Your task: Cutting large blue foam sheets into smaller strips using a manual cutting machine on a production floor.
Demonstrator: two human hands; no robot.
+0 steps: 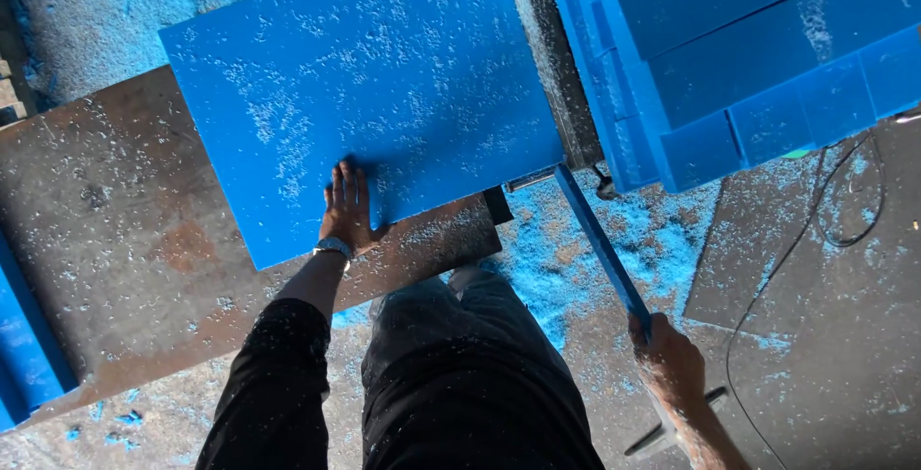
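A large blue foam board point(374, 77) lies flat on a rusty metal table point(106, 240), dusted with white and blue shavings. My left hand point(347, 209) presses flat on the board's near edge, fingers together, a watch on the wrist. My right hand point(669, 360) is closed around the near end of a thin blue foam strip point(600, 240), which slants up toward the board's right corner.
A stack of blue foam blocks point(748, 58) stands at the upper right. Blue dust covers the floor point(556, 249) between table and stack. A black cable point(815, 230) runs across the floor at right. More blue foam point(24, 336) sits at the left edge.
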